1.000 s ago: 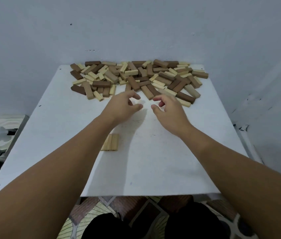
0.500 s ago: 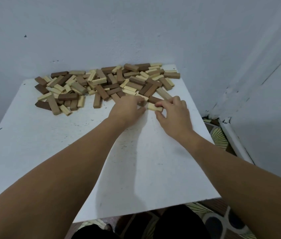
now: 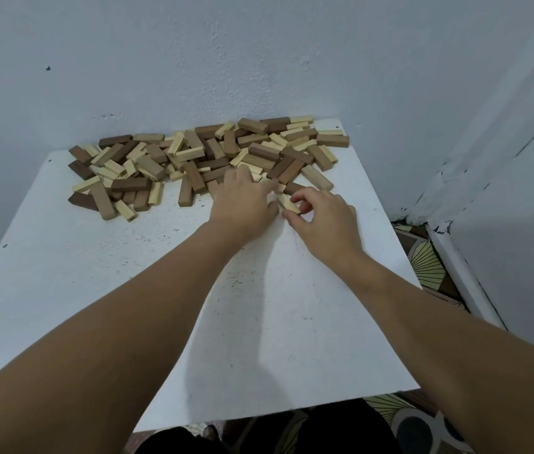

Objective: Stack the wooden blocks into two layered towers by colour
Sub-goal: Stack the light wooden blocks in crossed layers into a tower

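Observation:
A heap of wooden blocks (image 3: 200, 158), some dark brown and some pale, lies along the far edge of the white table (image 3: 62, 273). My right hand (image 3: 324, 224) pinches a pale block (image 3: 288, 203) at the heap's near right edge, between thumb and fingers. Just to its left, my left hand (image 3: 242, 204) lies on the heap's near edge with its fingers down among the blocks. They hide whether it holds one. No tower is in view.
A blue-grey wall stands directly behind the heap, and a second wall closes the right side. The table's right edge (image 3: 386, 231) drops to a patterned floor (image 3: 429, 267). My knees show below the near edge.
Both hands have reached forward from mid-table to the heap. My right hand has taken hold of a pale block. The view has swung right, and the small pale stack seen earlier no longer shows.

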`<state>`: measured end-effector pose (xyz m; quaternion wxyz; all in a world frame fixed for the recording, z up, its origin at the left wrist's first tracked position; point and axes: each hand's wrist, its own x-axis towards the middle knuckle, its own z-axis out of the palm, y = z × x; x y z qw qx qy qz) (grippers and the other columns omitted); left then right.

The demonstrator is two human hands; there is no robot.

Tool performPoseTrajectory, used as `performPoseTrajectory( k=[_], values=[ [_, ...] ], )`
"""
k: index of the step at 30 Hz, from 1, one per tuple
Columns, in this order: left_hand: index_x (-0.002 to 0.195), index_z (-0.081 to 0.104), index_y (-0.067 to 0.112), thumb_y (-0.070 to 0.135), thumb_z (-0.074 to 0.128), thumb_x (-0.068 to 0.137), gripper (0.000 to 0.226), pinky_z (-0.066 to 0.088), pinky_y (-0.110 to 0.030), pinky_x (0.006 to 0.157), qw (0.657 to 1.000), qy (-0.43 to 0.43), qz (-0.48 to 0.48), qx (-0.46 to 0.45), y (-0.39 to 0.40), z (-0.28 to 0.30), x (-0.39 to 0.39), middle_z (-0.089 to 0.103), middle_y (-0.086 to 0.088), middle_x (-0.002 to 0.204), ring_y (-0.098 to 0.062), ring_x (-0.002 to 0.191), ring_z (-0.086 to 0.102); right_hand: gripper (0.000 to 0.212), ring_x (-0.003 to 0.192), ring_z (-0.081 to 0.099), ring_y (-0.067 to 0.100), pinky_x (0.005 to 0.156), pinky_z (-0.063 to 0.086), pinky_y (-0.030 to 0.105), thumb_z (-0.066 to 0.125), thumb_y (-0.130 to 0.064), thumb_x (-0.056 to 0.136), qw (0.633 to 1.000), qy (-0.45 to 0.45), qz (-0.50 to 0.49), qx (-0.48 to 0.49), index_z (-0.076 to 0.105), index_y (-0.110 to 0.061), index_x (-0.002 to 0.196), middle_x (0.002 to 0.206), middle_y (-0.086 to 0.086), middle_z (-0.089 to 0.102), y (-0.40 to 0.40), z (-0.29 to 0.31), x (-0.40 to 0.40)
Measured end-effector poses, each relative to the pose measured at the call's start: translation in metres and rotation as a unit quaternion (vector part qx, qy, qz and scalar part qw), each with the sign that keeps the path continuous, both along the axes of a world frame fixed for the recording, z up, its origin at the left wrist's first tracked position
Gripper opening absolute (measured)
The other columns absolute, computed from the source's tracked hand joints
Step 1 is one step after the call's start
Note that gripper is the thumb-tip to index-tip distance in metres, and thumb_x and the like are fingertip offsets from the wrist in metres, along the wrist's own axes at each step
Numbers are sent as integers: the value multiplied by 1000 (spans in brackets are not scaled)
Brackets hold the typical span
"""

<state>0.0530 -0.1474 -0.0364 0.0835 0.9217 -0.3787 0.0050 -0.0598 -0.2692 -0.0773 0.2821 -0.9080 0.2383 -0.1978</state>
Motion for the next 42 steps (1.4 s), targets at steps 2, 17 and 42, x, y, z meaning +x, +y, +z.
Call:
performPoseTrajectory(
  k=[2,17,42],
  values=[
    [142,59,34,36,49,103,40,41,-44,98,1000,-20,0,-5,-2,-4,-3,49,-10,120,-33,116,44,23,96,57,15,85,41,37,66,-51,96,1000,-5,2,-1,67,-35,112,97,-15,65,-1,0,-1],
    [103,76,16,44,60,100,33,40,-45,91,994,-48,-71,-65,34,-11,-7,65,-4,106,-30,97,54,21,90,59,15,85,51,42,68,-48,95,1000,-25,-3,7,70,-32,108,92,-14,64,1,0,-3],
    [100,79,12,28,82,87,20,48,-20,93,953,109,-42,-281,49,-30,-31,69,-1,121,-9,110,62,27,93,52,6,93,40,33,66,-57,93,998,-7,52,28,74,-43,115,87,-25,68,3,1,-9]
  ],
)
